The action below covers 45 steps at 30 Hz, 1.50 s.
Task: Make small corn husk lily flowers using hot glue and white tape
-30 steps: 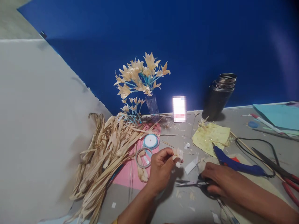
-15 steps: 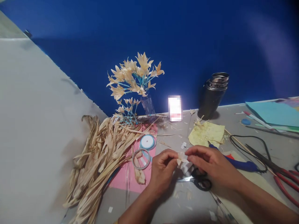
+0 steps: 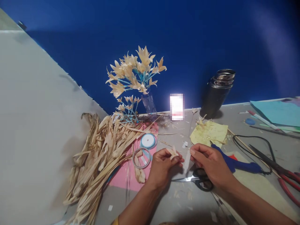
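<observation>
Between the thumb and fingers of my left hand (image 3: 163, 165) is a small pale husk flower (image 3: 173, 152), its petals pointing up. My right hand (image 3: 206, 161) pinches the upper end of a whitish strip (image 3: 187, 161), which hangs down beside the flower with a gap between them. Whether the strip is husk or tape I cannot tell. Below the hands lie scissors (image 3: 203, 184) with black handles, blades pointing left. A blue-handled tool (image 3: 246, 167), maybe a glue gun, lies behind my right wrist. Finished husk flowers on blue stems (image 3: 138, 73) stand in a clear vase (image 3: 148, 104).
Dried corn husks (image 3: 98, 162) lie heaped at the left, partly over pink paper (image 3: 124, 179). On that paper sit a ribbon spool (image 3: 148, 140) and a tape ring (image 3: 133, 157). A dark flask (image 3: 217, 93), yellow paper (image 3: 211, 132) and red-handled shears (image 3: 287, 187) are to the right.
My hands have drawn slightly apart. The flower has turned upward in my left fingers, and the whitish strip now hangs from my right fingers. The view has shifted a little.
</observation>
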{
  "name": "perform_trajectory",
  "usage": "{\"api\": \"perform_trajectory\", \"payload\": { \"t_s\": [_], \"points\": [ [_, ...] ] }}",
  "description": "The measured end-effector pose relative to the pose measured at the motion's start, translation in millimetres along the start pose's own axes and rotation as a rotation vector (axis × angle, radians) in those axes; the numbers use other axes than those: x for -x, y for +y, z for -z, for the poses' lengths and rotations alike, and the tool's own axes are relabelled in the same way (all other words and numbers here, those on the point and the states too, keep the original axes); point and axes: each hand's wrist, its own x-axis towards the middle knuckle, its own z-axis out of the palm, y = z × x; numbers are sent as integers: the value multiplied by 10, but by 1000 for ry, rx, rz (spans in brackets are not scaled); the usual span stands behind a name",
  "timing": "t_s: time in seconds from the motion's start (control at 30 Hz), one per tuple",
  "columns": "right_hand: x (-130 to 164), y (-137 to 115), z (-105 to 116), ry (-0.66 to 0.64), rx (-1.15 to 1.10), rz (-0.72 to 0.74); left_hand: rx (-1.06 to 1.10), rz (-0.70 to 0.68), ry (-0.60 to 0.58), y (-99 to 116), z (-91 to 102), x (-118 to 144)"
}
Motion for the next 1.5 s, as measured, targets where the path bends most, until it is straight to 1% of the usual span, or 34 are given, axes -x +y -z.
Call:
{"api": "perform_trajectory", "payload": {
  "t_s": [0.1, 0.17, 0.23, 0.33, 0.43, 0.53, 0.6, 0.7, 0.83, 0.9, 1.0, 1.07, 1.17, 1.27, 1.37, 1.43, 1.5],
  "points": [
    [2, 82, -4, 15, -14, -5, 127, 99, 39, -11, 0, -15],
    [-5, 133, 7, 38, -18, -6, 163, 134, 32, -28, -4, -5],
    [-18, 179, 18, 88, -34, -15, 184, 152, 15, -51, -13, 17],
    [-38, 223, 24, 139, -50, -31, 170, 140, 5, -87, -36, 51],
    [-45, 220, 19, 154, -47, -46, 144, 114, 19, -112, -48, 62],
    [-53, 171, 29, 166, -94, -52, 141, 133, 65, -116, -19, 35],
    [-64, 116, 46, 183, -185, -61, 119, 118, 120, -112, 22, 0],
    [-77, 20, 64, 166, -345, -79, -2, 70, 161, -119, 80, -47],
    [-61, -57, 62, 54, -460, -106, -264, 3, 127, -144, 99, -55],
    [-40, -60, 60, 6, -485, -117, -362, -68, 129, -123, 82, -25],
    [-4, -49, 56, -55, -506, -143, -514, -225, 131, -27, 36, 51],
    [20, -45, 45, -94, -510, -160, -642, -330, 77, 49, -2, 108],
    [50, -48, 13, -136, -505, -171, -806, -424, -38, 107, -62, 169],
    [72, -47, -19, -146, -488, -174, -920, -513, -100, 77, -116, 191],
    [87, -38, -31, -137, -471, -172, -1006, -594, -128, 19, -152, 188],
    [90, -33, -23, -131, -465, -164, -1019, -610, -129, -1, -161, 180],
    [84, -34, -1, -128, -475, -162, -991, -602, -103, 10, -154, 166]
  ]
}}
